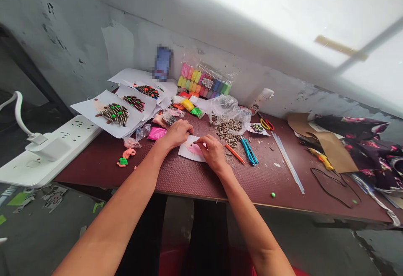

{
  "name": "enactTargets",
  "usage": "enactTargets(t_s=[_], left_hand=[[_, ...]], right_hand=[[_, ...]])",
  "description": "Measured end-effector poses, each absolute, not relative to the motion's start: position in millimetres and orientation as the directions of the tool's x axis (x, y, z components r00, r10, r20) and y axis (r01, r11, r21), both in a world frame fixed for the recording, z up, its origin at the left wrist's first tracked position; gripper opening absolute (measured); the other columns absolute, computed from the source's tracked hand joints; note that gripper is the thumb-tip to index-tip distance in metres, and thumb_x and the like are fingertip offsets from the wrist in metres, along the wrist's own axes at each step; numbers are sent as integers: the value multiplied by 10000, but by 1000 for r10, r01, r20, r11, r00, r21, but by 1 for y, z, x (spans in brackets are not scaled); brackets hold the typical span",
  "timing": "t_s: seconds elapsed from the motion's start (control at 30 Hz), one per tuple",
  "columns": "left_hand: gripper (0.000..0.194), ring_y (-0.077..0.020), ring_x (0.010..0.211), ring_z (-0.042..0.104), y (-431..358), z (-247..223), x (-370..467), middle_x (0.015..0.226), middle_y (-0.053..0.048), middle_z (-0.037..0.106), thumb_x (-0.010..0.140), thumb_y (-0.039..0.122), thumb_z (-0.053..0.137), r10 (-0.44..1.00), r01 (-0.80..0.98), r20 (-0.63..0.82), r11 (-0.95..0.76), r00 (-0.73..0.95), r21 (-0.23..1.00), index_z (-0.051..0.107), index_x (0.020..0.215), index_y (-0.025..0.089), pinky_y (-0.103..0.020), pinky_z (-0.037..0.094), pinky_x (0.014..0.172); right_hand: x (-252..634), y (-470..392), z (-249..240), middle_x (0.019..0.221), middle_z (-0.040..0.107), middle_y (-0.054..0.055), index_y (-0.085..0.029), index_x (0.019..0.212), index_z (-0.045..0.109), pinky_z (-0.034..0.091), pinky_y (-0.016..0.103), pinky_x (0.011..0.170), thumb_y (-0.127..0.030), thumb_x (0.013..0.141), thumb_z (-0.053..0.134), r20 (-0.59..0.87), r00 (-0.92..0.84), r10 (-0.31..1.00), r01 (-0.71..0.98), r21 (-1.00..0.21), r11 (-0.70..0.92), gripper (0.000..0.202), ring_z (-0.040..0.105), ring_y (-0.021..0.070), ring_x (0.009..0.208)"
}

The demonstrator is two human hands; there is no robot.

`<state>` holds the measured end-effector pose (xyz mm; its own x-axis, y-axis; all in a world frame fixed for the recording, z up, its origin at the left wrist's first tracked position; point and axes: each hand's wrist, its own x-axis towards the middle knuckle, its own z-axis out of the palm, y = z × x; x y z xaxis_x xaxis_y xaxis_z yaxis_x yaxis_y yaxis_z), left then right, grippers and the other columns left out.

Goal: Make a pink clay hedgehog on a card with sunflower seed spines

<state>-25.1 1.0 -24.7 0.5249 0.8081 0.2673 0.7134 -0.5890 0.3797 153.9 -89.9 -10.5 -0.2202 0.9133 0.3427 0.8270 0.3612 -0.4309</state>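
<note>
A small white paper card (pixel 185 153) with a pink clay shape (pixel 195 148) lies on the table in front of me. My left hand (pixel 178 134) rests at the card's upper left edge, its fingers curled and holding it down. Over the card's right side, my right hand (pixel 213 152) pinches a small dark sliver that looks like a sunflower seed. Beyond that hand a heap of sunflower seeds (pixel 229 130) spills from a clear plastic bag (pixel 225 107). An orange pen (pixel 235 154) and a blue utility knife (pixel 249 152) lie to the right.
Seed-covered hedgehog pictures (pixel 113 114) lie on white sheets at left, above a power strip (pixel 53 158). Packs of coloured clay (pixel 204 81) lean on the wall. Rightward are scissors (pixel 267 124), glue sticks (pixel 288 162), a yellow glue gun (pixel 324 160) and flowered cloth (pixel 362 141).
</note>
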Motion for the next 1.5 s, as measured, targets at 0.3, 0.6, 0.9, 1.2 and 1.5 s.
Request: enactTargets(t_s=[0.3,0.6,0.9,1.2,1.5], left_hand=[[315,-234,952,624,-2,-21,-25,968,-84,734,807,112,502,817,723,254,-576,517,381,788,916,185,-337,499,877],[313,-230,952,619,-3,-21,-25,959,-83,728,814,122,494,818,724,258,-575,514,380,786,907,190,-329,505,866],[263,-232,951,626,-2,-21,-26,960,-82,723,811,154,532,806,687,278,-591,522,423,782,884,193,-341,506,891],[251,-232,1005,628,-1,-17,-34,980,-68,722,779,170,563,802,650,224,-585,554,485,772,916,191,-324,497,918],[227,-227,1007,632,-2,-13,-35,959,-52,717,752,121,600,799,651,201,-584,566,486,783,848,215,-313,489,937]], right_hand=[[150,-92,-9,913,697,38,-224,940,726,412,254,736,-233,981,543,326,-238,915,852,-383,358,187,609,159,794],[147,-92,-6,942,705,40,-228,957,733,409,246,737,-211,974,535,271,-235,934,877,-356,324,200,623,163,848],[147,-92,-7,912,694,39,-227,931,725,388,250,699,-208,959,549,272,-244,931,887,-325,327,179,604,163,805],[145,-94,-2,944,698,49,-217,952,730,382,254,685,-190,946,561,223,-216,951,899,-334,283,172,607,175,826],[147,-93,-4,906,685,43,-227,933,726,360,246,662,-219,961,551,241,-241,940,897,-314,310,178,594,168,800]])
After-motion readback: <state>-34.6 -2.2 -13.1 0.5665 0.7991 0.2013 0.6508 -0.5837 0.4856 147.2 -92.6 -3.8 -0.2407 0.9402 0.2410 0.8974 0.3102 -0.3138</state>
